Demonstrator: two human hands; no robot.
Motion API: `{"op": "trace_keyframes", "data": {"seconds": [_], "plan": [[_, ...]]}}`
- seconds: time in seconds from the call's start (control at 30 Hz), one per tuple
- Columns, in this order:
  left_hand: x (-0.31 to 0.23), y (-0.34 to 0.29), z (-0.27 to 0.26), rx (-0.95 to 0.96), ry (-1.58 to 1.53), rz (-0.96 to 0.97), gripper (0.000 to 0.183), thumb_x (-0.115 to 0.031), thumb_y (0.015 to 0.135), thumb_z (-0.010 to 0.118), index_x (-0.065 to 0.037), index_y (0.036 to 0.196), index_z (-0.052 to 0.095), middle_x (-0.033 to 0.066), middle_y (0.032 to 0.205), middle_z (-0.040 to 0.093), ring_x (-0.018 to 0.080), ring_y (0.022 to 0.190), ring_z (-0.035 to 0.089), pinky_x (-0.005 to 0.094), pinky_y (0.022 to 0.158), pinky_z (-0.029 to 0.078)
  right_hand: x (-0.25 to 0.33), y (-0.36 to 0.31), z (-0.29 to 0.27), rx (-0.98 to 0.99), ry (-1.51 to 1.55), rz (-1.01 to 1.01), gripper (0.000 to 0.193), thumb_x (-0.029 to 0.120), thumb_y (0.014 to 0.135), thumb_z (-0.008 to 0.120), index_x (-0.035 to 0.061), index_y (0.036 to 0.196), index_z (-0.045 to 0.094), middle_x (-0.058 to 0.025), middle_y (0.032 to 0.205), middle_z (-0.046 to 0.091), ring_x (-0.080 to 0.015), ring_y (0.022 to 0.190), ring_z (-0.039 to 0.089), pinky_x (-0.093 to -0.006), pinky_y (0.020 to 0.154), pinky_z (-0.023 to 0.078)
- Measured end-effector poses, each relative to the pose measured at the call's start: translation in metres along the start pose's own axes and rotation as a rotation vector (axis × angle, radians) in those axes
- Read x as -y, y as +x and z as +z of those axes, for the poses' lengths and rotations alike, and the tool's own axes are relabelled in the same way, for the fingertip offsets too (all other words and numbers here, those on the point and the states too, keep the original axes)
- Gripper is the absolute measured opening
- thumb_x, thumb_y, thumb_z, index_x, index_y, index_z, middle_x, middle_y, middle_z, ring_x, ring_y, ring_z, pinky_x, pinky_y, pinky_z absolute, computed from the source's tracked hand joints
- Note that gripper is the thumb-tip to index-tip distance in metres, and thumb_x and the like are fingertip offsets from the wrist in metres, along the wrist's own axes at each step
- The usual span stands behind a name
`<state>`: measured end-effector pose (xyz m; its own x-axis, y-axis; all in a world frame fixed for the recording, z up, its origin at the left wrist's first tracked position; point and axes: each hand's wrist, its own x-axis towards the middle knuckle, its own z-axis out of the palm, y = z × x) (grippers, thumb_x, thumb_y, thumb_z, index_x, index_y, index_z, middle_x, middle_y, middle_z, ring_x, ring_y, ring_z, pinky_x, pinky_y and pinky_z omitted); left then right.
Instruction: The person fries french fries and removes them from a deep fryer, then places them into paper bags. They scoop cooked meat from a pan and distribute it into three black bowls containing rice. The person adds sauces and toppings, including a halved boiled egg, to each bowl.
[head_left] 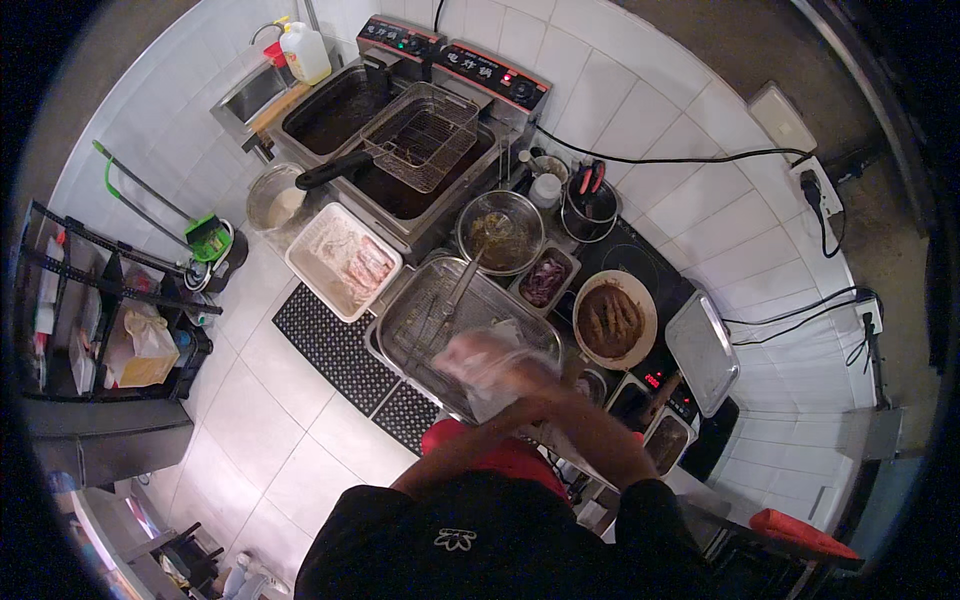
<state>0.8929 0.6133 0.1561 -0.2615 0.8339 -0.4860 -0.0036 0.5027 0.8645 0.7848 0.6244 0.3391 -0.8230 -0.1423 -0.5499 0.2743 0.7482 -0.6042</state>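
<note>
My forearms cross over a metal mesh tray (400, 335). My right hand (478, 360), smeared by motion, reaches left above the tray's near part; its fingers cannot be made out. A translucent whitish film, like thin plastic, shows around and below it. My left forearm runs right toward the right wrist, and my left hand (545, 388) is mostly hidden and blurred there. Metal tongs (455, 295) lie slanted across the tray. Beside it, a white tub (325, 255) holds pale pieces coated in white. A round strainer (500, 225) sits beyond.
Two fryers hold dark oil, with a wire basket (425, 135) above one. To the right are a bowl (617, 318) of brown pieces in sauce, a container of purple-red pieces (545, 280), a pot with red-handled tools (590, 200) and a silver tray (703, 350). A black mat (340, 340) covers some floor.
</note>
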Motion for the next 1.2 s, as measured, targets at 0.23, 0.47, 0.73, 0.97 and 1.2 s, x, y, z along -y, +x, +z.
{"op": "trace_keyframes", "data": {"seconds": [0.23, 0.47, 0.73, 0.97, 1.2], "plan": [[0.048, -0.015, -0.003, 0.029, -0.088, 0.114, 0.049, -0.041, 0.093, 0.071, 0.001, 0.117, 0.065, 0.0256, 0.107, 0.072, 0.0429, 0.102, 0.070, 0.0522, 0.088, 0.053, 0.008, 0.112, 0.127, -0.498, 0.235, 0.475, 0.080, 0.049, 0.096, 0.065, -0.0127, 0.142, 0.042, -0.0284, 0.112, 0.072, -0.0479, 0.105, 0.070, -0.0546, 0.092, 0.055], [0.066, -0.021, -0.028, 0.189, -0.071, -0.112, 0.041, -0.037, 0.092, 0.072, 0.002, 0.103, 0.066, 0.0150, 0.074, 0.068, 0.0329, 0.072, 0.068, 0.0497, 0.069, 0.052, -0.005, 0.117, 0.130, -0.554, 0.301, 0.573, 0.047, 0.023, 0.103, 0.050, -0.0020, 0.142, 0.047, -0.0279, 0.101, 0.073, -0.0439, 0.090, 0.074, -0.0536, 0.080, 0.060], [0.033, -0.043, -0.060, 0.538, -0.168, -0.048, 0.021, -0.024, 0.096, 0.068, -0.006, 0.092, 0.057, 0.0051, 0.062, 0.054, 0.0181, 0.049, 0.051, 0.0384, 0.045, 0.041, -0.012, -0.120, 0.119, -1.105, 0.485, 0.152, 0.045, 0.036, 0.104, 0.055, 0.0000, 0.131, 0.056, -0.0254, 0.105, 0.070, -0.0425, 0.097, 0.070, -0.0513, 0.085, 0.057], [-0.019, -0.124, -0.061, 0.793, 0.233, -0.121, 0.018, -0.015, 0.099, 0.065, -0.010, 0.089, 0.050, 0.0004, 0.057, 0.045, 0.0127, 0.037, 0.042, 0.0330, 0.031, 0.034, 0.096, -0.309, 0.293, -1.985, 0.575, 0.744, 0.042, 0.038, 0.102, 0.062, 0.0014, 0.123, 0.063, -0.0235, 0.108, 0.069, -0.0410, 0.102, 0.069, -0.0488, 0.089, 0.055], [0.015, -0.243, 0.053, 1.138, 0.501, -0.115, 0.019, -0.016, 0.100, 0.065, -0.010, 0.095, 0.048, 0.0009, 0.060, 0.047, 0.0140, 0.038, 0.045, 0.0331, 0.033, 0.037, 0.247, -0.327, 0.526, -2.520, 0.901, 1.346, 0.043, 0.037, 0.099, 0.066, 0.0037, 0.127, 0.067, -0.0207, 0.110, 0.073, -0.0370, 0.102, 0.071, -0.0439, 0.091, 0.056]]}}
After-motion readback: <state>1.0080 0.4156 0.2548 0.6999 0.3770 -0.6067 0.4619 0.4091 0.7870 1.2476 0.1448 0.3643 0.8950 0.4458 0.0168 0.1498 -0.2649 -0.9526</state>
